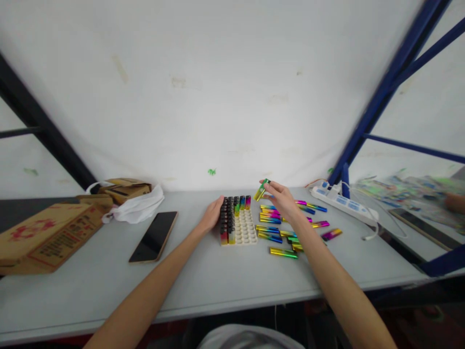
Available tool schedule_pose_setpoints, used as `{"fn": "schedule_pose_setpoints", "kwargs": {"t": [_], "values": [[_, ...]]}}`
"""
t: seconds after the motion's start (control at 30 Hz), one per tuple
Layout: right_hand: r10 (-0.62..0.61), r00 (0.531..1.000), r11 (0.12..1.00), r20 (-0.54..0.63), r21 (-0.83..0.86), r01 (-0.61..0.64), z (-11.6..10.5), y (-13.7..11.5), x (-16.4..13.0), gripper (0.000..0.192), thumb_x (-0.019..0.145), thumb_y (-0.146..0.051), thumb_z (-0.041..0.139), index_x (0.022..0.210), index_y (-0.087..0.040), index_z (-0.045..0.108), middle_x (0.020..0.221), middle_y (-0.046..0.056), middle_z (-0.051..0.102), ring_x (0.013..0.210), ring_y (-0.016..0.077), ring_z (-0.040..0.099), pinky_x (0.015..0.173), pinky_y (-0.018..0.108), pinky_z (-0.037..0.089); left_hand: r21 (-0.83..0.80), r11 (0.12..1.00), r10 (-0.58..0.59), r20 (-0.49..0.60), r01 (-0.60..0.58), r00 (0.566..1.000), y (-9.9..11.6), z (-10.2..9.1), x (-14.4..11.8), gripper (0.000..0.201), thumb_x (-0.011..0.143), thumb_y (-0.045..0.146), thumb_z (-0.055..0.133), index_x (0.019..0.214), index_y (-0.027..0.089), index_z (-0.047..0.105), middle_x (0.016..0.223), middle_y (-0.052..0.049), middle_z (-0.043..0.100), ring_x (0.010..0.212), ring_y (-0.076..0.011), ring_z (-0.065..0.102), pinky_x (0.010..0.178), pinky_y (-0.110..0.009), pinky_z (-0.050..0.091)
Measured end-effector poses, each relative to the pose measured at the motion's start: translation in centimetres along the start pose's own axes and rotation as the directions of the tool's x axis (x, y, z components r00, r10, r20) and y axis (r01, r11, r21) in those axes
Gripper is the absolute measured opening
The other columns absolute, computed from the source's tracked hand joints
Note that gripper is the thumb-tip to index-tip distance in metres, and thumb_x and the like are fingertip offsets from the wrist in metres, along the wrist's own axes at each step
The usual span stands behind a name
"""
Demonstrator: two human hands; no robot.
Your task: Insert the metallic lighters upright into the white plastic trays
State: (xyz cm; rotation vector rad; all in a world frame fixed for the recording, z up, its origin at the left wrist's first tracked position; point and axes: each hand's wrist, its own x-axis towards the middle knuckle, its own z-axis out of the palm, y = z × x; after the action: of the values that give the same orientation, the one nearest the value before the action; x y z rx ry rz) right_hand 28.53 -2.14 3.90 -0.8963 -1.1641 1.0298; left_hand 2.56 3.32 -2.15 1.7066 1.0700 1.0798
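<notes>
A white tray [248, 228] with rows of round-edged slots stands mid-table. Upright black-topped pieces with shiny coloured bodies, which look like lighters [224, 220], fill its left columns and part of its back row. My left hand [212, 214] grips the tray's left side; its fingertips are partly hidden. Raised beyond the tray's right back corner, my right hand [279, 195] pinches a green-and-yellow lighter [261, 190], held tilted. Several more metallic lighters [283, 252] lie loose to the right of the tray, some under my right forearm.
A dark phone [154, 237] lies to the left, near a white plastic bag [138, 206] and cardboard boxes [54, 232]. At the right back are a power strip [345, 203] with cables and a blue metal frame [378, 92]. Another person's hand [456, 202] shows at the far right.
</notes>
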Motion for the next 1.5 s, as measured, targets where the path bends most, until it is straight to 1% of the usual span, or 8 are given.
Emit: {"fn": "schedule_pose_setpoints", "kwargs": {"t": [0.13, 0.27, 0.37, 0.53, 0.67, 0.97, 1.2, 1.5], "values": [[0.056, 0.991, 0.984, 0.125, 0.16, -0.076, 2.8, 1.0, -1.5, 0.039, 0.084, -0.06, 0.074, 0.097, -0.023, 0.067, 0.085, 0.001, 0.067, 0.078, 0.0157, 0.063, 0.073, 0.029, 0.052, -0.01, 1.0, 0.011, 0.003, -0.011, 1.0, -0.2, 0.0, 0.0, 0.075, 0.089, 0.082, 0.04, 0.092, 0.016, 0.074, 0.099, -0.01, 0.078, 0.102, -0.0294, 0.064, 0.101, -0.041, 0.048], [0.133, 0.961, 0.976, 0.241, 0.135, -0.169, 4.4, 1.8, -3.1, 0.043, 0.086, -0.065, 0.07, 0.1, -0.027, 0.057, 0.065, -0.008, 0.046, 0.049, 0.0091, 0.039, 0.049, 0.023, 0.036, -0.003, 1.0, 0.008, -0.01, -0.008, 1.0, -0.4, 0.0, 0.1, 0.076, 0.089, 0.083, 0.04, 0.093, 0.015, 0.074, 0.098, -0.01, 0.077, 0.101, -0.0288, 0.064, 0.1, -0.041, 0.048], [0.198, 0.952, 0.975, 0.233, 0.054, -0.216, 5.2, 2.3, -3.8, 0.049, 0.084, -0.072, 0.067, 0.094, -0.025, 0.055, 0.063, -0.009, 0.034, 0.047, 0.0076, 0.024, 0.045, 0.022, 0.018, -0.001, 1.0, 0.009, -0.009, -0.009, 1.0, -0.3, 0.0, 0.2, 0.076, 0.088, 0.084, 0.039, 0.09, 0.015, 0.073, 0.095, -0.01, 0.077, 0.098, -0.0284, 0.064, 0.099, -0.042, 0.048], [0.286, 0.943, 0.958, 0.169, -0.047, -0.282, 6.1, 3.7, -3.9, 0.069, 0.083, -0.089, 0.046, 0.063, -0.023, 0.043, 0.054, -0.007, 0.026, 0.048, 0.0088, 0.018, 0.047, 0.027, 0.013, -0.001, 1.0, 0.01, -0.014, -0.01, 1.0, -0.1, 0.1, 0.1, 0.075, 0.089, 0.083, 0.039, 0.089, 0.016, 0.072, 0.095, -0.009, 0.077, 0.099, -0.0285, 0.064, 0.098, -0.041, 0.048], [0.323, 0.941, 0.942, 0.1, -0.128, -0.309, 6.3, 4.2, -4.1, 0.067, 0.089, -0.08, 0.046, 0.055, -0.024, 0.033, 0.048, -0.007, 0.023, 0.045, 0.0087, 0.016, 0.046, 0.027, 0.012, -0.01, 1.0, 0.012, 0.002, -0.012, 1.0, 0.1, 0.0, 0.0, 0.075, 0.089, 0.082, 0.04, 0.092, 0.016, 0.073, 0.096, -0.009, 0.078, 0.1, -0.0288, 0.064, 0.099, -0.041, 0.048], [0.273, 0.96, 0.929, 0.068, -0.278, -0.244, 6.1, 4.6, -4.5, 0.045, 0.097, -0.049, 0.035, 0.059, -0.024, 0.034, 0.049, -0.006, 0.031, 0.044, 0.0105, 0.024, 0.044, 0.027, 0.02, 0.012, 1.0, 0.007, -0.005, -0.007, 1.0, -0.5, 0.0, 0.2, 0.076, 0.09, 0.082, 0.039, 0.095, 0.015, 0.073, 0.1, -0.01, 0.078, 0.101, -0.0284, 0.064, 0.103, -0.041, 0.045], [0.368, 0.929, 0.912, 0.044, -0.215, -0.351, 6.0, 4.6, -4.3, 0.045, 0.098, -0.05, 0.034, 0.06, -0.025, 0.035, 0.048, -0.006, 0.029, 0.044, 0.0113, 0.02, 0.045, 0.027, 0.018, 0.023, 1.0, 0.015, -0.01, -0.015, 1.0, -0.1, 0.0, 0.2, 0.077, 0.09, 0.082, 0.038, 0.094, 0.014, 0.073, 0.1, -0.011, 0.077, 0.101, -0.0285, 0.064, 0.103, -0.041, 0.045], [0.412, 0.911, 0.902, 0.018, -0.151, -0.405, 5.9, 4.3, -4.0, 0.057, 0.096, -0.067, 0.039, 0.059, -0.024, 0.037, 0.045, -0.007, 0.028, 0.043, 0.0103, 0.019, 0.045, 0.026, 0.017, 0.016, 1.0, 0.004, 0.0, -0.004, 1.0, 0.2, 0.0, 0.0, 0.075, 0.089, 0.083, 0.037, 0.088, 0.016, 0.071, 0.095, -0.009, 0.076, 0.098, -0.0284, 0.064, 0.099, -0.041, 0.047]]}}
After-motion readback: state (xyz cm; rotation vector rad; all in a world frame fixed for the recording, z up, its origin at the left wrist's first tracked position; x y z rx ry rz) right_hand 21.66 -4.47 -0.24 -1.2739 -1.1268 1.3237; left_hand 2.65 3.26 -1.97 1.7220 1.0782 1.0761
